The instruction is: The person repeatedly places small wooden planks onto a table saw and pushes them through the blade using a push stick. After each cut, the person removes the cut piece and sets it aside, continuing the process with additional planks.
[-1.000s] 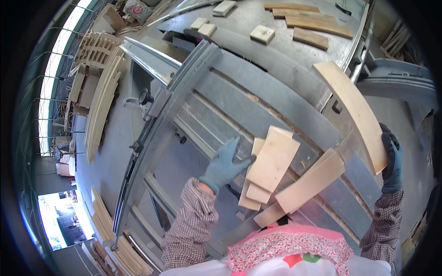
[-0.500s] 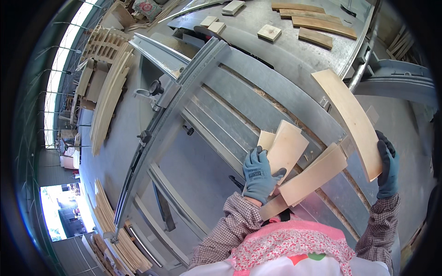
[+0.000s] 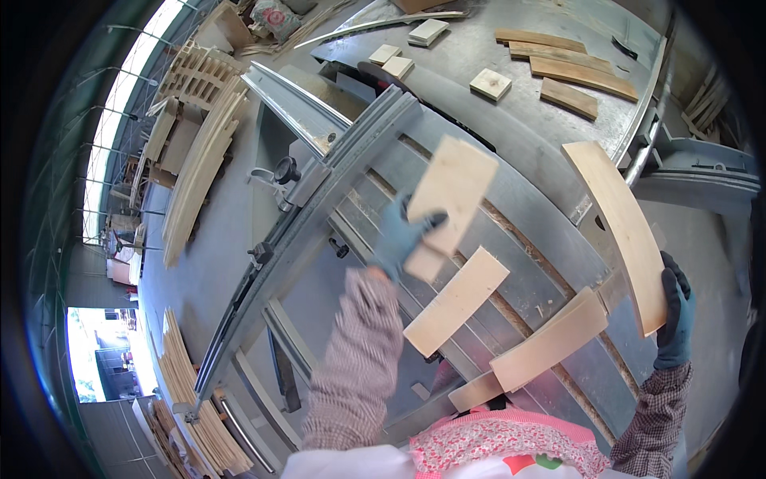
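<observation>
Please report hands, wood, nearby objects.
Left blue-gloved hand: gripping pale rectangular wooden boards. Right blue-gloved hand: holding long curved pale wooden board. Nearby: flat pale wooden strip.

No readable text, label, brand, number or sign anywhere. Left hand in a blue-grey work glove with dark fingertips (image 3: 399, 239) is motion-blurred, any print on it can't be made out; right hand in a matching glove (image 3: 677, 315), seen side-on, nothing legible. Flat pale rectangular wooden boards (image 3: 456, 188) held at left and long curved pale wooden board (image 3: 621, 223) held at right, no legible marks; red and green shapes on white cloth (image 3: 483, 469), no readable lettering.
</observation>
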Tool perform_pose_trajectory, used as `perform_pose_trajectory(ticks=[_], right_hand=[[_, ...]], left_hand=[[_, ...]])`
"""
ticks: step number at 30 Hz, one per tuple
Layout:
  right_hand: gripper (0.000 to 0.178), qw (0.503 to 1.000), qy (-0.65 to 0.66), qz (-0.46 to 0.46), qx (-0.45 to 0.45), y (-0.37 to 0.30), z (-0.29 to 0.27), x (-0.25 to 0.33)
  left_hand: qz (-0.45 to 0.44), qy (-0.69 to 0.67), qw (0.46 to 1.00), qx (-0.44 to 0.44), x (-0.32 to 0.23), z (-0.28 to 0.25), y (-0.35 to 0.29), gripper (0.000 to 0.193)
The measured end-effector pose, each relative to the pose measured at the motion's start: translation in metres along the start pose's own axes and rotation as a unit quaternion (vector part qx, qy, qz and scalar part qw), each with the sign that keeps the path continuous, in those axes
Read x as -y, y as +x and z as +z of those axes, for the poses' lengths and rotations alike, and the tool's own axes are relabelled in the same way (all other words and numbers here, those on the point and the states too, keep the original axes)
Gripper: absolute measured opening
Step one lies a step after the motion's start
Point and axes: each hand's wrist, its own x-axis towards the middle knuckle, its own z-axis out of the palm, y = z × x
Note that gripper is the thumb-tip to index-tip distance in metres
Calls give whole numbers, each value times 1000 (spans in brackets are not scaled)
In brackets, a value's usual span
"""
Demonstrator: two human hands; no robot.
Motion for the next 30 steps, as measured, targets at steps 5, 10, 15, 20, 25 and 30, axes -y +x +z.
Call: perform_pose_trajectory(ticks=[5,10,15,20,25,30], right_hand=[[36,1000,-14,0,27,10,23,6],[36,999,-24,10,32,15,34,11],[35,999,-7,16,46,23,44,5],[37,997,-25,29,68,22,51,6],[35,997,-22,26,64,25,53,1],[31,994,-77,-34,65,31,82,8]], left_hand=[[-14,188,982,-12,18,-41,102,40],[86,528,830,-156,17,-25,114,62],[42,569,811,-130,43,-13,70,84],[72,518,844,-118,60,-28,82,68],[64,338,931,-119,43,-55,99,48],[106,311,932,-151,67,-43,101,54]])
